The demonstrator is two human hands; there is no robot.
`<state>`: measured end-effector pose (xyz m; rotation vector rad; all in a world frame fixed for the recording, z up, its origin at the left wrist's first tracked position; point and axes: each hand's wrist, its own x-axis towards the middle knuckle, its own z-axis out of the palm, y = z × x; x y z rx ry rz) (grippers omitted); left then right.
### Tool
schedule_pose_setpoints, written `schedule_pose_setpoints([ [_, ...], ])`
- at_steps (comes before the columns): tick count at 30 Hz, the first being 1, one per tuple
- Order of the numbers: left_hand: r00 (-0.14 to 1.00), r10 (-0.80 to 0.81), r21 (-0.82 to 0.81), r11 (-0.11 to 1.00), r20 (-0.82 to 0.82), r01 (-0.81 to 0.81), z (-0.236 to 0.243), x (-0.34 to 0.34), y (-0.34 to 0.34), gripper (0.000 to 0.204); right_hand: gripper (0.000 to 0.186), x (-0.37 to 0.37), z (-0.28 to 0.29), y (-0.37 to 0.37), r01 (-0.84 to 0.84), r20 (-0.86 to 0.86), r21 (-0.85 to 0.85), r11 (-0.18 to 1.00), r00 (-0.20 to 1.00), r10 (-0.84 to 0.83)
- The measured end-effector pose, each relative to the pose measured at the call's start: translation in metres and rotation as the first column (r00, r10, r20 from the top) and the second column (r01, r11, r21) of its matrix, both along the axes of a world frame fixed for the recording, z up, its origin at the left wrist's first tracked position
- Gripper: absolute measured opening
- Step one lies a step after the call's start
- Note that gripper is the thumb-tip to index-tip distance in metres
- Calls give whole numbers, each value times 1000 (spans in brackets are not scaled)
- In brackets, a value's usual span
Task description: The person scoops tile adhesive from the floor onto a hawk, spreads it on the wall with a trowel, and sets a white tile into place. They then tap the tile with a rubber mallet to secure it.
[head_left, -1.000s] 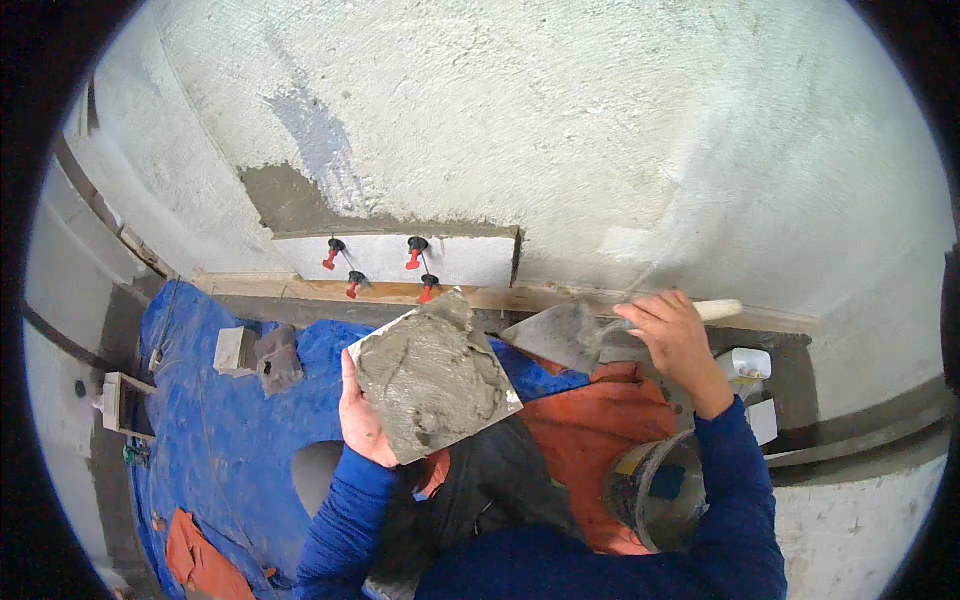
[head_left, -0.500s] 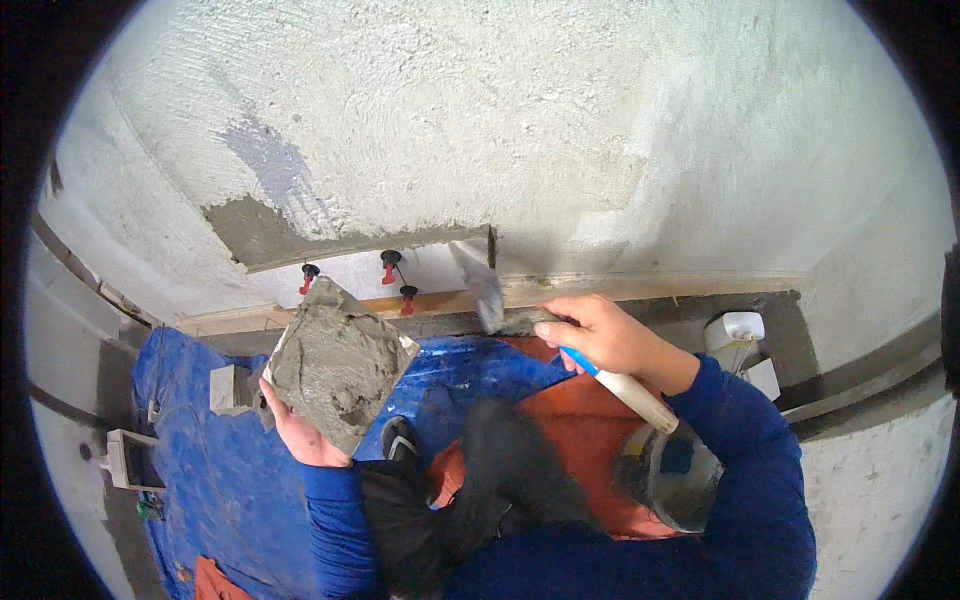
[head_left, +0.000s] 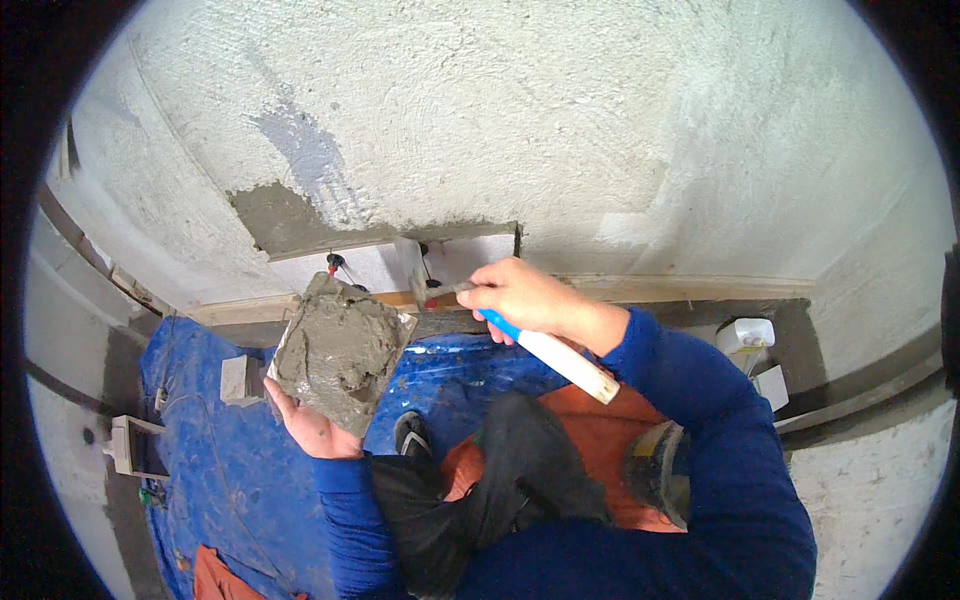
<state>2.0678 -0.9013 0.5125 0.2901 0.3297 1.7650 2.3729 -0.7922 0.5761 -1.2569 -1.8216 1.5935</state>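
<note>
The person's left hand (head_left: 315, 432) holds a square white tile (head_left: 408, 326) heaped with wet grey mortar (head_left: 340, 342). Right of this tile, the right hand (head_left: 528, 300) grips a metal trowel with a white-and-blue handle (head_left: 560, 362). Beyond it are white rectangular wall tiles (head_left: 378, 264); beneath lies a blue tarpaulin (head_left: 225, 470).

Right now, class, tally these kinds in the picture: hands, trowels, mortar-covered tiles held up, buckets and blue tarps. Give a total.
Hands: 2, the left hand and the right hand
Trowel: 1
Mortar-covered tile: 1
Bucket: 1, partly hidden
Blue tarp: 1
Total: 6
</note>
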Motion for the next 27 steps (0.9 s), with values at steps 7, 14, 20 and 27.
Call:
schedule_pose_setpoints([
  [7, 998, 56, -11, 998, -11, -56, 1, 0, -7, 69, 35, -32, 2, 30, -11, -96, -62, 998, 995, 5],
  [14, 1000, 8, 57, 998, -12, -7, 7, 2, -3, 65, 34, 10, 5, 23, 49, -21, -26, 998, 999, -50],
  [20, 997, 74, -40, 996, -28, -75, 4, 13, 4, 67, 32, 61, 16, 11, 72, 56, -55, 996, 996, -69],
  [27, 1000, -12, -24, 1000, -6, 11, 4, 26, 9, 67, 35, 109, 31, 6, 72, 160, 15, 997, 984, -73],
])
